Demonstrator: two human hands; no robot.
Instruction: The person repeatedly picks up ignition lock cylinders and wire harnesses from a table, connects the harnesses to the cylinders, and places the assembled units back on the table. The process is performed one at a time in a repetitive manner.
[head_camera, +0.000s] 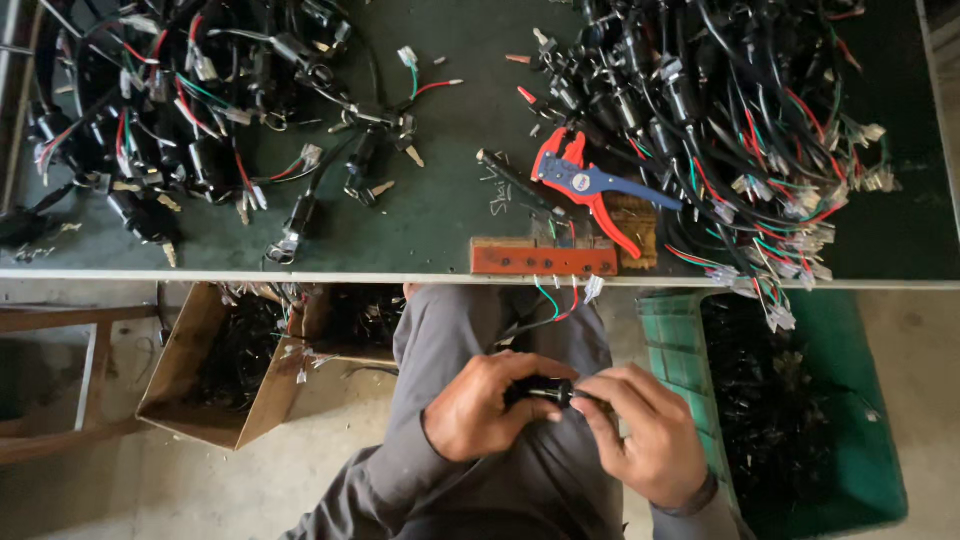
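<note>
Below green bench (440, 225), hands (480, 405) around black switch (548, 391)

Dark green workbench top (450, 215), edged in pale grey. Wire stripper (590, 185): blue body, red handles. Drilled wooden block (543, 259): orange-red. Wiring harnesses (740, 120): black sheathing with red, green and white leads and white connectors. Switch part (545, 392) held in the left hand (478, 405) and right hand (645, 432): black. Trousers (480, 330): grey. Crate (800, 410): green. Cardboard box (215, 370): brown.
</note>
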